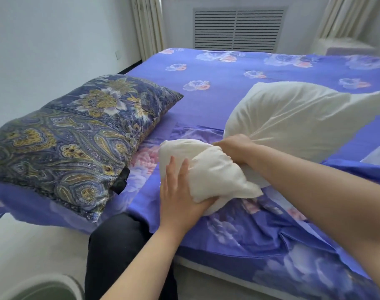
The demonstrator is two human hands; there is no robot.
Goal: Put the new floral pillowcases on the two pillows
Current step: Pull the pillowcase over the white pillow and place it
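head view | faces forward-down | close over bed (228,87) edge

- My left hand (180,191) lies palm-down, fingers straight and together, pressing the pillow's (293,118) near end.
- My right hand (234,148) clenches the pillow's pinched middle, fingers seemingly curled under, mostly hidden.
- Both forearms bare, reaching forward.
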